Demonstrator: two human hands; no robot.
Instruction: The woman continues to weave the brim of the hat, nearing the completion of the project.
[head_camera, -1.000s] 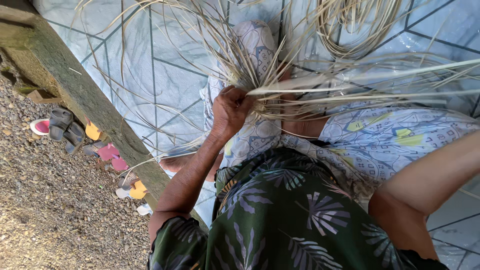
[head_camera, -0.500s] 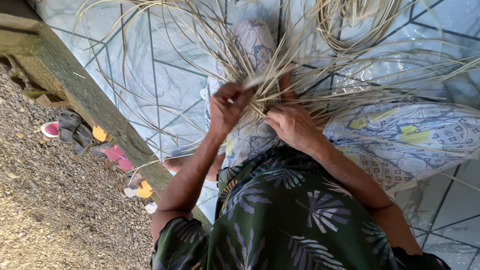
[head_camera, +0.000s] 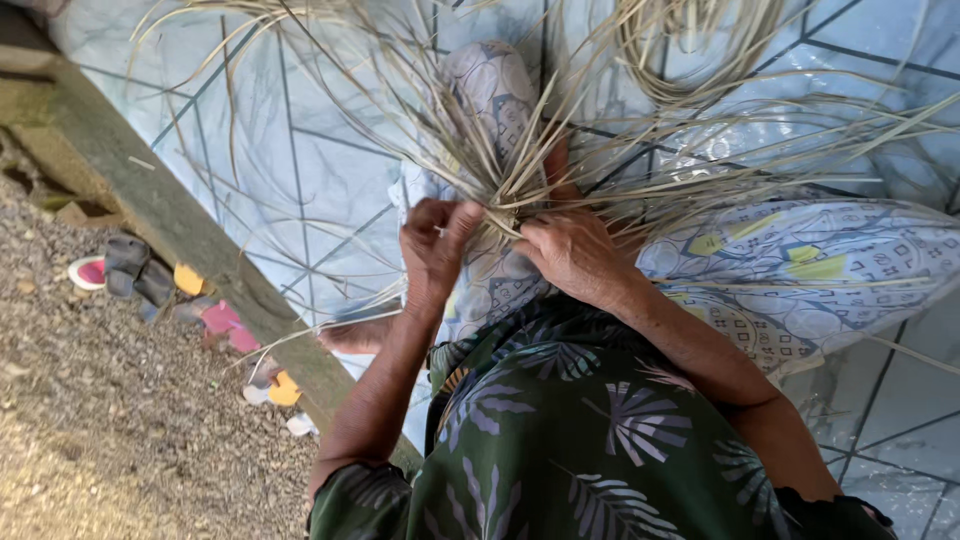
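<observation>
Tiled floor (head_camera: 330, 190), pale blue-grey, filled most of the view; gravel ground (head_camera: 90, 440) lay beyond its concrete edge (head_camera: 170, 220). Patterned cloth (head_camera: 800, 270) covered the lap. Dried straw strands (head_camera: 600, 150) fanned out from one knot over the knee. Left hand (head_camera: 435, 245) pinched strands at that knot; right hand (head_camera: 575, 255) was closed on them, just beside. Sandals (head_camera: 125, 270) sat on the gravel.

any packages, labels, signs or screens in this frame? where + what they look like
None in view. The left hand and right hand grip a bundle of pale dried strips over patterned cloth; sandals lie on the gravel beside a concrete curb.
</observation>
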